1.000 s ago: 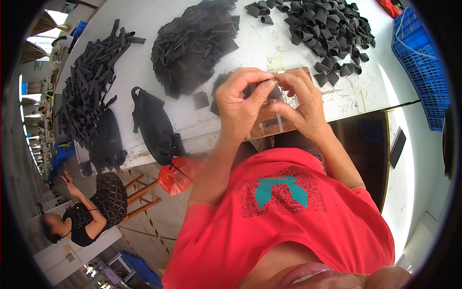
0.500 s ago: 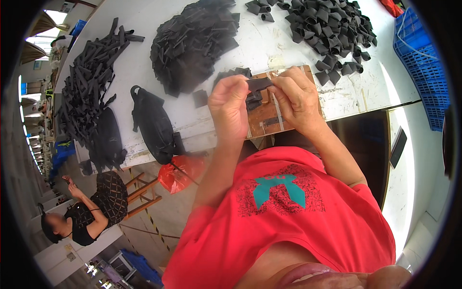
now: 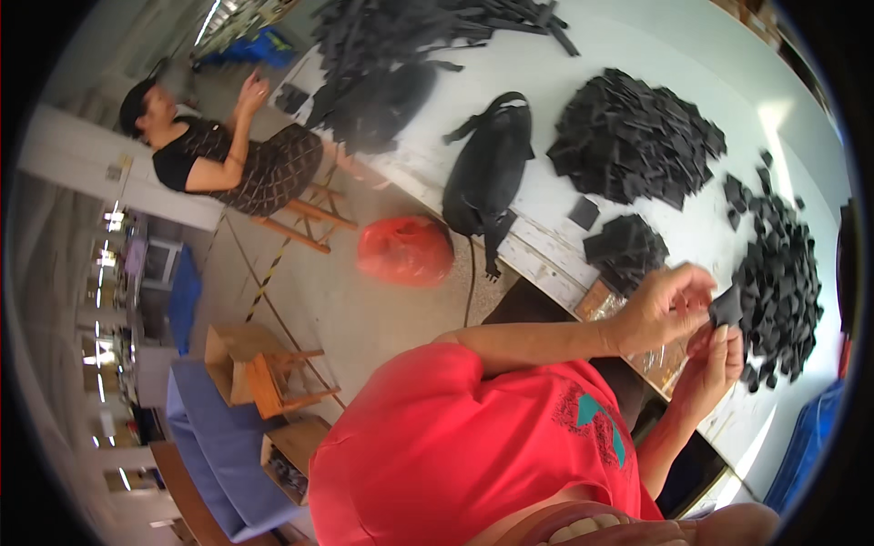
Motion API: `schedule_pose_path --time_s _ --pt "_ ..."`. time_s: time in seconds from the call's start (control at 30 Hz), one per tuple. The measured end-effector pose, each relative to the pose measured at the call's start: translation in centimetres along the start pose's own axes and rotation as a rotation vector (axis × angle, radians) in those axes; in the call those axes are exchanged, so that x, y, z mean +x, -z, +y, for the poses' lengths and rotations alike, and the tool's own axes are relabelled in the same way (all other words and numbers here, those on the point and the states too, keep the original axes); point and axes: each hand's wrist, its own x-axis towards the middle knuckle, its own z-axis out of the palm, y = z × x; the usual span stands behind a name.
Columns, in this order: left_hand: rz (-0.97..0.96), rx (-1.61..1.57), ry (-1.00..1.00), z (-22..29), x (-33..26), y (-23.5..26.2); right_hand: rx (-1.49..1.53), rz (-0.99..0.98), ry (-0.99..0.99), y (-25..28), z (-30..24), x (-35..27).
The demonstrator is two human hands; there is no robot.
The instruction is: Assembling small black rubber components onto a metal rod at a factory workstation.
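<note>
Far left, another person [image 3: 214,155] in dark clothes sits on a wooden stool [image 3: 305,218], one hand raised beside the desk [image 3: 637,55]. Below that on the floor, a low wooden stool [image 3: 255,369]. Moving along, a red plastic bag [image 3: 405,250] lies on the floor just beside the desk edge, and a black bag [image 3: 492,173] slumps on the white top with a strap hanging over the edge. Past it, a big heap of flat black pieces [image 3: 633,146], then a smaller stack [image 3: 628,250] near the edge with a single loose piece next to it.

Now my left hand [image 3: 660,309], forearm coming across above my red shirt [image 3: 473,446]: fingers curled in, thumb and fingertips pinched on the small black piece [image 3: 726,308]. My right hand [image 3: 715,364] rises from below, its fingers closed against the lower edge of the same piece. So both hands have it, held up off the desk, just in front of the second pile of black pieces [image 3: 783,291]. The piece looks roughly square, tilted, one corner pointing up toward the pile; I can't make out a clear long axis at this size.

Far right, a blue crate [image 3: 806,455] sits below the desk edge.
</note>
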Motion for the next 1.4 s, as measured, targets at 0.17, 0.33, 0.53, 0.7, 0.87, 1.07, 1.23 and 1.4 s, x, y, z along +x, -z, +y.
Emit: schedule_pose_path --time_s 0.17,0.33,0.53,0.7,0.87,1.07,1.23,1.4 --pt "0.147 0.127 -0.092 -0.9 -1.3 0.4 0.422 0.078 -0.424 -2.0 2.2 -0.7" --pt "0.279 0.288 -0.032 -0.5 -1.5 1.3 -0.43 -0.104 -0.026 1.1 3.5 -1.2" --pt "0.085 0.327 0.018 -0.6 -2.0 2.1 -0.445 -0.072 0.08 -1.7 2.6 -1.3" --pt "0.011 0.253 0.092 -1.5 -2.4 2.5 -0.393 -0.13 -0.026 -1.1 2.1 -1.2" --pt "-0.031 0.243 0.173 -1.4 -2.7 2.5 -0.249 -0.082 -0.182 -0.1 3.2 -1.5" --pt "0.024 0.366 0.123 -2.9 -3.1 2.5 -0.515 -0.042 0.016 0.6 4.7 -1.8" --pt "0.158 1.123 -0.072 -3.2 -4.0 0.9 -1.314 -0.191 0.776 0.2 6.1 -1.9" --pt "0.137 1.073 -0.141 -4.1 -4.6 1.6 -0.907 -0.176 0.146 1.6 5.8 -3.3"
